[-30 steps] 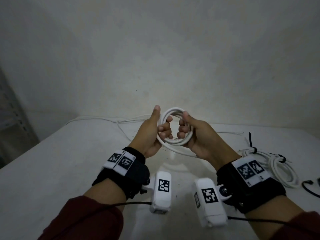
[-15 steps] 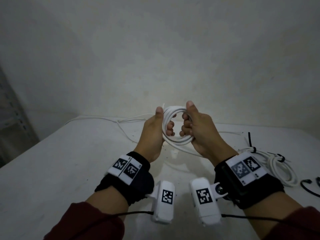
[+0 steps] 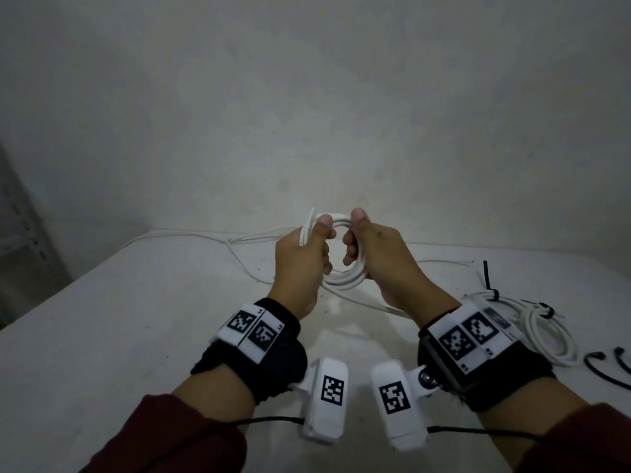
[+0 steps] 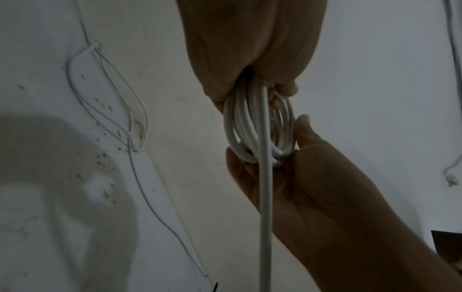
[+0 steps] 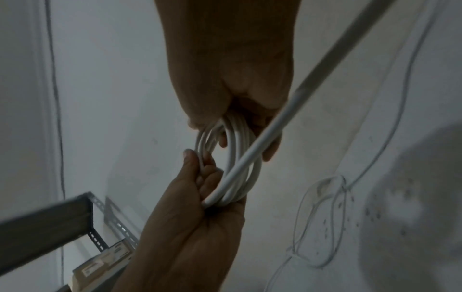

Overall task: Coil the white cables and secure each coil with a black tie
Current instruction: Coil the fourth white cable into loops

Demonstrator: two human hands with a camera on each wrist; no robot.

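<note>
Coiling step: round white cable coil [image 3: 343,278] held above pale surface [image 3: 136,336], left hand [image 3: 300,264] and right hand [image 3: 379,261] both clamped on it. Feed loose tail evenly, keep loops stacked; black ties [image 3: 597,360] right of coil.

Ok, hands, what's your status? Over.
Left hand and right hand both grip white coil. No tie on it. Loose black ties on table. Nothing blocking.

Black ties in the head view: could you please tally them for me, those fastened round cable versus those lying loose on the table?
Fastened ties, round the tied white cable: 2
Loose ties, on the table: 2
Total: 4
</note>
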